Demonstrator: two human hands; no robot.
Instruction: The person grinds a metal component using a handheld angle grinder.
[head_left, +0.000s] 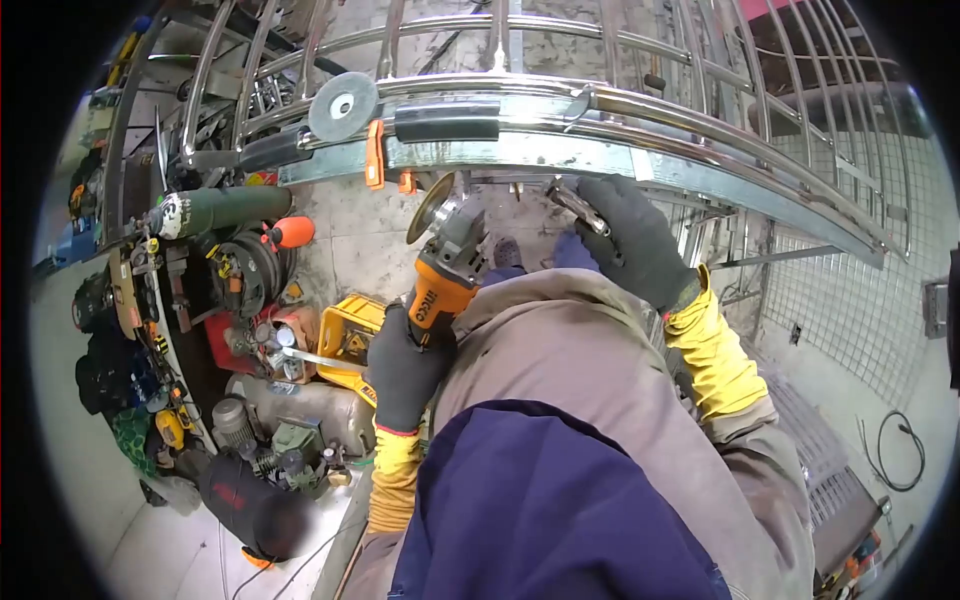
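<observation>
Left hand [403,362] grips angle grinder [440,270], right hand [630,235] clutches spanner [575,205] (disc change?); next judged: spanner onto disc nut.

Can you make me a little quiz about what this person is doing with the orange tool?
1. True or false: the left hand holds the orange angle grinder by its body.
2. What does the right hand grip? A) a hammer B) a shiny metal tool C) a paintbrush
3. Fill in: a loose grinding disc rests on top of the curved metal ____.

Key: 1 true. 2 B, a shiny metal tool, held just under the frame. 3 frame.
</observation>
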